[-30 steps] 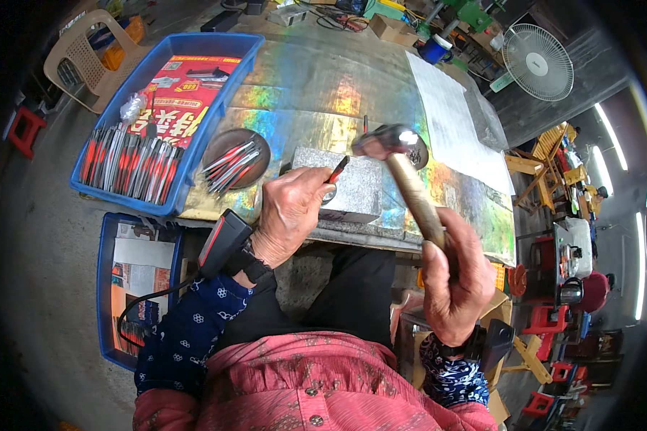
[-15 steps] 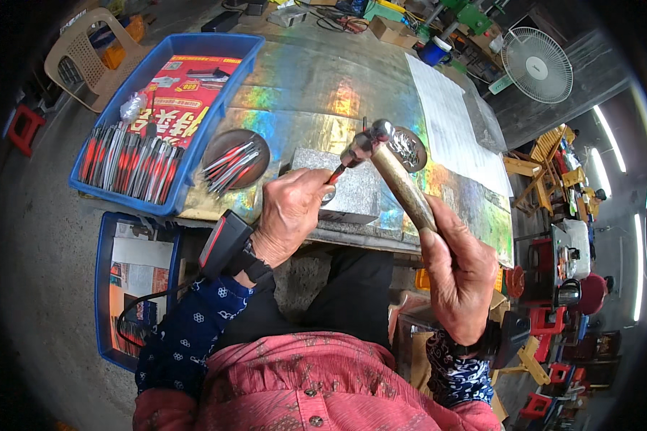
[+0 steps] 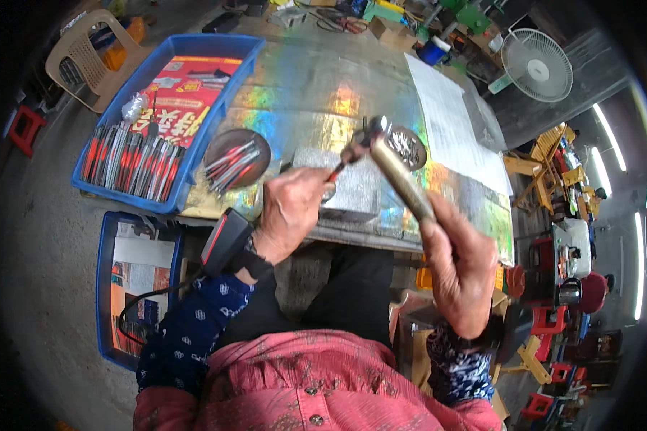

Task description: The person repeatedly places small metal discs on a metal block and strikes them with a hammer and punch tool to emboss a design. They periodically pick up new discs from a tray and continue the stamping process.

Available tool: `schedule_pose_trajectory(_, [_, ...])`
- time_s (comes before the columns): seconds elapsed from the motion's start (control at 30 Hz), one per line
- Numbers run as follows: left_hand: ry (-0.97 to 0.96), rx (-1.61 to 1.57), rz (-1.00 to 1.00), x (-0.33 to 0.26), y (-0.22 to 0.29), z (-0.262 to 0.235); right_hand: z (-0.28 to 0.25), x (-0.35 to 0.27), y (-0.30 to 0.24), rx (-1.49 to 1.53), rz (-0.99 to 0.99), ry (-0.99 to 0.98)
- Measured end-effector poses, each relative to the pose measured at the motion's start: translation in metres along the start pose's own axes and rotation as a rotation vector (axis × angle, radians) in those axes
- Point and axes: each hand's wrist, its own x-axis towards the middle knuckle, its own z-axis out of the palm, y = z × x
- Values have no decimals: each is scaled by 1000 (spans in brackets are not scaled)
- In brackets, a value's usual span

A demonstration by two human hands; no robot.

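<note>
My right hand [image 3: 459,262] is wrapped round the wooden handle of a hammer [image 3: 402,181]. The hammer's rounded metal head is blurred and hangs over the far side of a grey metal block [image 3: 352,192]. Pinched in my left hand [image 3: 289,212] is a slim red-and-black piece [image 3: 336,173], held over the block. Its far end overlaps the hammer head, so I cannot tell whether they touch. Left of the block, a round brown dish [image 3: 264,149] carries several slim red and silver pieces [image 3: 230,169]. Another dish [image 3: 421,159] with small shiny metal parts lies beyond the hammer.
A blue tray [image 3: 221,108] at the left holds a tight row of red, black and silver pieces. A second blue tray [image 3: 106,287] sits lower down. White sheets [image 3: 446,108] cover the table's right side. A fan [image 3: 535,66] stands at the far right.
The hammer head has shifted slightly, down and to the left, and is blurred. My right wrist has tilted a little. My left hand stays almost in place with the slim piece.
</note>
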Motion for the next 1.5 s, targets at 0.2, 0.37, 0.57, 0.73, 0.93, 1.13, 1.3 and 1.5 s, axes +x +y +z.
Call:
schedule_pose_trajectory(0.2, [-4, -27, 8, 3, 1, -1, 3, -8, 8, -12, -20, 78])
schedule_pose_trajectory(0.37, [5, -202, -184, 5, 3, -7, 20, -13, 31, -31, -83, 132])
schedule_pose_trajectory(0.57, [2, -720, -484, 16, -10, -29, 48, -13, 64, -191, -140, 219])
schedule_pose_trajectory(0.73, [57, -770, -622, 10, -14, -45, 74, -16, 87, -360, -151, 269])
schedule_pose_trajectory(0.93, [78, -568, -575, 1, -27, -69, 99, -23, 100, -451, -134, 263])
schedule_pose_trajectory(1.13, [-39, 352, -224, -3, -44, -103, 111, -24, 99, -371, -80, 222])
schedule_pose_trajectory(1.3, [-188, 896, 34, -5, -55, -99, 110, -20, 94, -302, -22, 140])
schedule_pose_trajectory(1.5, [-290, 1100, 66, -5, -67, -90, 110, -18, 94, -317, -4, 115])
